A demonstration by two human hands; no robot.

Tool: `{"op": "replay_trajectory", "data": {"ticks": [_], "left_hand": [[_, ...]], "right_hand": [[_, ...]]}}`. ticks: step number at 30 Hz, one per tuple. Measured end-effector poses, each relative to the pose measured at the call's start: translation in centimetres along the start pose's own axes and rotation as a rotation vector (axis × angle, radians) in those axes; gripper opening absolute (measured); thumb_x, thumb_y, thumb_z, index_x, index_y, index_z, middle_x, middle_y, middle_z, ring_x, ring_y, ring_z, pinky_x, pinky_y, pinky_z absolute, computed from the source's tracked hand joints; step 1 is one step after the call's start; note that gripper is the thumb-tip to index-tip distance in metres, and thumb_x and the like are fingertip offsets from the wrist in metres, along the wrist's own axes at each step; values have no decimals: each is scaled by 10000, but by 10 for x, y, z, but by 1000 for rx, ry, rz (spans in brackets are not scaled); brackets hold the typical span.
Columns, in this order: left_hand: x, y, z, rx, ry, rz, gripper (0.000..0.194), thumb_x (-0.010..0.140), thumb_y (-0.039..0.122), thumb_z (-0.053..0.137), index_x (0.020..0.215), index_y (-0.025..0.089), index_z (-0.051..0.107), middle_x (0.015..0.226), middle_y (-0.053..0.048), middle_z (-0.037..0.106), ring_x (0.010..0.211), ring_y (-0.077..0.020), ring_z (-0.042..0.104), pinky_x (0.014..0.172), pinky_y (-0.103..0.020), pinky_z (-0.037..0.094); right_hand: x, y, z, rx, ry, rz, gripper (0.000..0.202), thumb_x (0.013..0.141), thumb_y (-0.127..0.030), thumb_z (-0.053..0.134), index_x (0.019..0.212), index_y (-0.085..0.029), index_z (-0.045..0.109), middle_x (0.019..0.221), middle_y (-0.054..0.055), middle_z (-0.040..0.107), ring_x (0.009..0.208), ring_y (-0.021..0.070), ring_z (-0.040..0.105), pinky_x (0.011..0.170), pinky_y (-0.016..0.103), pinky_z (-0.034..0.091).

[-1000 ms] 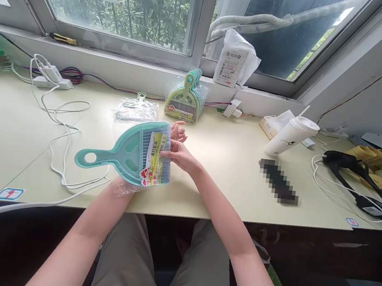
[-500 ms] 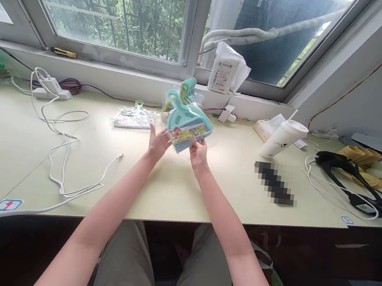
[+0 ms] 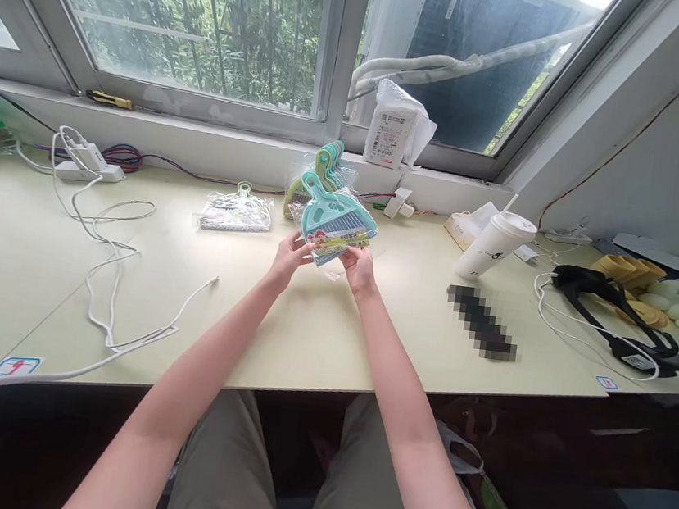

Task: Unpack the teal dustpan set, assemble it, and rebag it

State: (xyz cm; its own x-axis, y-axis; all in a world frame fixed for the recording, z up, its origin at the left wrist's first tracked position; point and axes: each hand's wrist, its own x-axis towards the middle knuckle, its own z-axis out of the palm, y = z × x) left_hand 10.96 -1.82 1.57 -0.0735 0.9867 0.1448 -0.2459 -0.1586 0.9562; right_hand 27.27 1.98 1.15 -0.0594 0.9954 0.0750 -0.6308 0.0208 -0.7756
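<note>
A small turquoise dustpan-and-brush set (image 3: 338, 223) in clear wrap, with a printed card across its lower part, is held up between both hands. My left hand (image 3: 290, 262) has its fingers closed on the lower left corner. My right hand (image 3: 357, 268) pinches the bottom edge, thumb in front. Close behind stands a row of similar wrapped sets (image 3: 329, 164) with green and turquoise handles, partly hidden by the held one. To the left a wrapped pale set (image 3: 237, 210) lies flat on the table (image 3: 316, 342).
White cables (image 3: 117, 277) sprawl over the left side, near a power strip (image 3: 90, 171). On the right are a white cup (image 3: 494, 247) with a straw, a tissue pack (image 3: 465, 229), a blurred dark object (image 3: 482, 323) and a black headset-like strap (image 3: 616, 317). A wrapped package (image 3: 392, 129) stands on the sill.
The dustpan set has tipped, so more of its bristles show, and dropped slightly at its top. My left hand's fingers, spread beside it before, have closed on its corner. The view shifted slightly.
</note>
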Motion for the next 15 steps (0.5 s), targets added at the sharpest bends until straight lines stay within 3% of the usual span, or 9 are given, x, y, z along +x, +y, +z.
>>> {"op": "replay_trajectory", "data": {"ticks": [6, 11, 15], "left_hand": [[-2, 4, 2, 16, -7, 11, 775, 648, 416, 819, 1321, 132, 560, 1147, -149, 721, 1059, -298, 688, 849, -423, 590], [-1, 1, 2, 39, 7, 19, 810, 653, 445, 826, 1354, 145, 553, 1136, -147, 726, 1043, -297, 697, 824, -413, 596], [1, -2, 2, 40, 1, 55, 803, 643, 451, 842, 1335, 148, 568, 1134, -146, 728, 1014, -290, 706, 797, -397, 605]], "right_hand": [[4, 3, -1, -16, 61, 1, 281, 850, -107, 516, 1093, -249, 510, 1007, -13, 741, 889, 130, 724, 994, 381, 586], [11, 1, -9, -74, -13, -1, 332, 814, -96, 548, 1108, -246, 513, 1057, 18, 730, 1001, 173, 711, 996, 432, 581], [13, 1, -13, -106, -41, -13, 320, 799, -115, 555, 1081, -255, 504, 1033, 5, 715, 954, 161, 704, 981, 425, 589]]}}
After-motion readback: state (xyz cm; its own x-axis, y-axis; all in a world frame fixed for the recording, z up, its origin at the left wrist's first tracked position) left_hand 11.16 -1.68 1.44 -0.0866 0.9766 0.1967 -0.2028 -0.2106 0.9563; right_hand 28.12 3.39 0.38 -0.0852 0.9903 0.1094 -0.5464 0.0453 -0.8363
